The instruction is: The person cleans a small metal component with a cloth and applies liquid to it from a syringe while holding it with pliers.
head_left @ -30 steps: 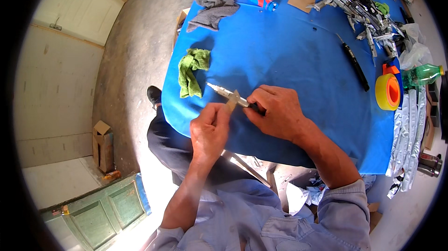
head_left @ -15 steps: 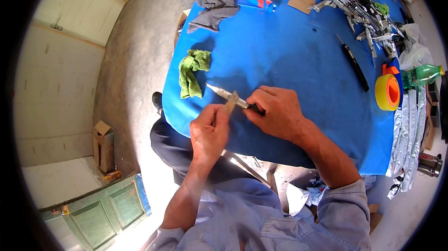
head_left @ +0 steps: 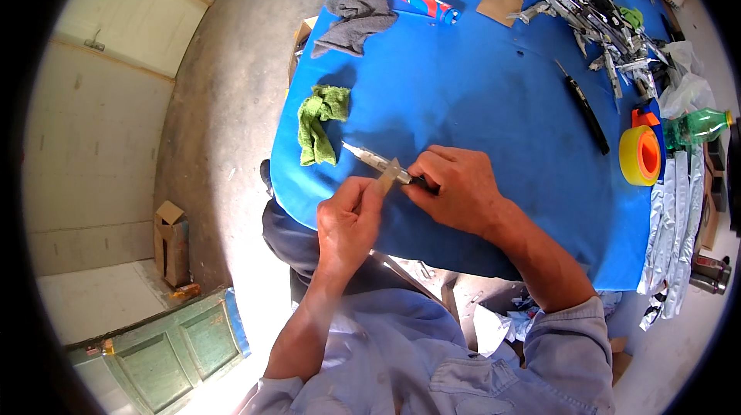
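Observation:
My right hand (head_left: 461, 190) is closed around the black end of a slim silver tool (head_left: 367, 156), shaped like a pen with a narrow tip. The tool slants up and left over the near part of the blue-covered table (head_left: 494, 122). Between the fingers of my left hand (head_left: 346, 220) is a narrow tan strip (head_left: 389, 177), whose material I cannot make out. It crosses the tool's silver shaft just left of my right fingers and seems to touch it. A crumpled green cloth (head_left: 315, 126) lies beyond the tool's tip.
A grey cloth (head_left: 356, 23) and a red-and-blue tool (head_left: 423, 3) lie at the far left. One black pen-like tool (head_left: 587, 110) rests at right, near yellow tape (head_left: 640, 156) and a green bottle (head_left: 698, 126). A heap of silver and black parts (head_left: 567, 2) covers the far right.
My left hand and the tan strip have shifted slightly along the shaft toward my right hand. My leg under the table has moved a little to the right. The grips are unchanged.

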{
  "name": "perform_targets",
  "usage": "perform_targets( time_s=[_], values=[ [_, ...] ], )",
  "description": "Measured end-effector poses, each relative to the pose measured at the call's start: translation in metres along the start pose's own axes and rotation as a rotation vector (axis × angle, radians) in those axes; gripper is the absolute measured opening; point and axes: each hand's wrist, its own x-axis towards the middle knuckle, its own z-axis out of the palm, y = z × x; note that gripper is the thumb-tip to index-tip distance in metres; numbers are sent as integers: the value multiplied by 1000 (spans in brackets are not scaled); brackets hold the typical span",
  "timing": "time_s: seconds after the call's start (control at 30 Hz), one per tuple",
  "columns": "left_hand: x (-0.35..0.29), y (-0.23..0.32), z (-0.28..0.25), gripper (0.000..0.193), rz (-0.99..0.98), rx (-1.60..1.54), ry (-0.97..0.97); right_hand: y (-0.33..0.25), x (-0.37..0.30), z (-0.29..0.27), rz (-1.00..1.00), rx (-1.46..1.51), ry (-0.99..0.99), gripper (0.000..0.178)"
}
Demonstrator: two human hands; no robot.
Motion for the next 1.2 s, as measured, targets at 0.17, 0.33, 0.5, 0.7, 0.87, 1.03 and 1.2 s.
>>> perform_targets(
  time_s=[0.17,0.33,0.5,0.7,0.87,1.03,1.2],
  values=[
    [1,-3,3,24,-50,-51,14,0,0,-1,-2,10,3,19],
    [2,-2,-2,24,-7,-28,-61,0,-1,-2,-5,-8,1,19],
    [2,2,0,25,-63,-37,-18,0,-1,0,12,18,3,19],
    [5,7,-1,23,-65,-15,-40,1,-2,-1,21,4,-6,18],
    [2,2,2,23,-54,14,-17,1,-1,0,8,-3,8,17],
    [0,-3,3,23,-53,-19,42,1,-1,2,7,17,33,17],
    [0,3,-1,24,-66,-20,-44,0,-1,0,5,-15,17,17]
  ],
)
